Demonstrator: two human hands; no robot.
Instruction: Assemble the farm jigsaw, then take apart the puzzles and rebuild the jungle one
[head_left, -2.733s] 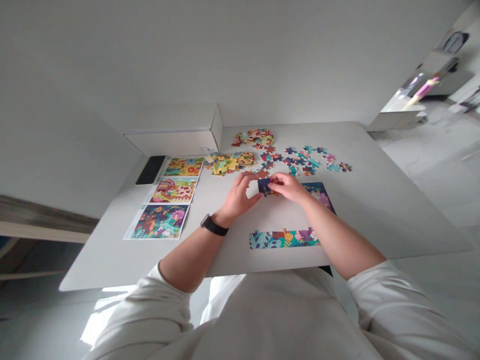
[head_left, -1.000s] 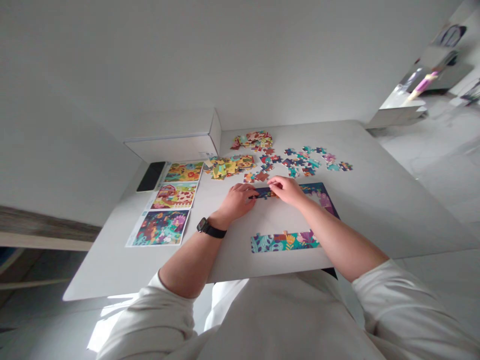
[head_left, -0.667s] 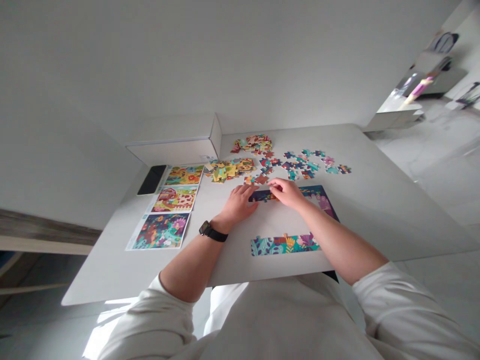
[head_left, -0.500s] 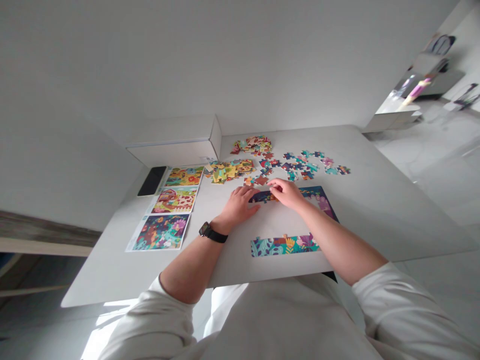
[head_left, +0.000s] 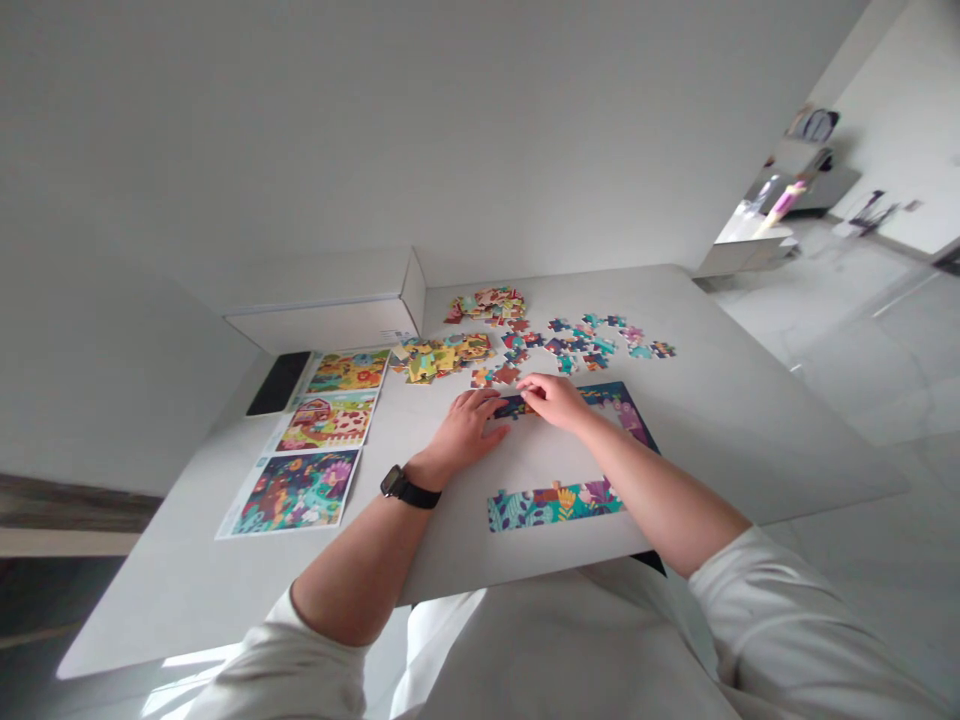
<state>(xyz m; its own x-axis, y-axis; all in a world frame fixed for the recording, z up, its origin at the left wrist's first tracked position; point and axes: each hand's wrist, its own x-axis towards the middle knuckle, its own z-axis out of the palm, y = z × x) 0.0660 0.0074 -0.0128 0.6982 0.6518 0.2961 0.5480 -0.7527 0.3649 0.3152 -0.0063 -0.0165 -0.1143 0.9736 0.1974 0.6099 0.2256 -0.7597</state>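
My left hand [head_left: 469,425] lies flat with its fingers stretched out, the fingertips at the left end of a dark blue joined puzzle strip [head_left: 604,393]. Close beside it, my right hand [head_left: 556,400] bends over the same strip with thumb and forefinger drawn together. Whatever is between those fingertips is hidden. From its right end the strip turns down along a purple and dark side edge [head_left: 634,420], partly behind my right forearm. Nearer to me lies a joined teal puzzle strip [head_left: 555,505] with leaves and flowers.
Loose dark and teal puzzle pieces [head_left: 570,345] spread beyond my hands. Yellowish pieces [head_left: 442,357] and a pinkish pile [head_left: 491,303] lie farther left. A picture sheet [head_left: 300,490], a black phone [head_left: 279,384] and a white box [head_left: 330,318] occupy the table's left side.
The whole view has shifted slightly, with the table lower and farther left. My right fingertips have come a little closer to my left hand; the left keeps its flat pose.
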